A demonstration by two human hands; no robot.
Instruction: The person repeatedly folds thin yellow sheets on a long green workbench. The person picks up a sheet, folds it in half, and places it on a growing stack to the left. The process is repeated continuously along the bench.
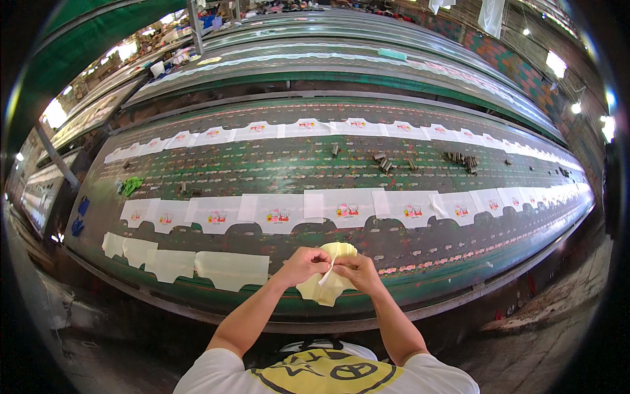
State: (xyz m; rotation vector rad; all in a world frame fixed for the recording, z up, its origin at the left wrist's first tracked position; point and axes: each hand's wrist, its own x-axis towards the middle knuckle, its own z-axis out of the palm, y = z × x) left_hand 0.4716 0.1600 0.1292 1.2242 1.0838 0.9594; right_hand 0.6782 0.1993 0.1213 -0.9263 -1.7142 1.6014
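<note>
Close in front of me, over the near edge of the long printing table [420,295], I hold a pale yellow fabric piece [320,292]. My left hand [303,266] pinches its upper part from one side, and my right hand [361,271] pinches it from the other. Their fingertips almost meet at a raised white fold or edge. The fabric hangs partly bunched below my fingers. To the left, several plain pale yellow pieces [233,269] lie flat in a row. Beyond my hands stretches a row of white pieces [256,211] with coloured cartoon prints.
A second row of printed white pieces [256,130] lies farther across the table. Small dark blocks [462,159] sit between the rows. A bright green cloth [131,186] rests at the left, near blue scraps [78,226]. More long tables [308,56] stand behind.
</note>
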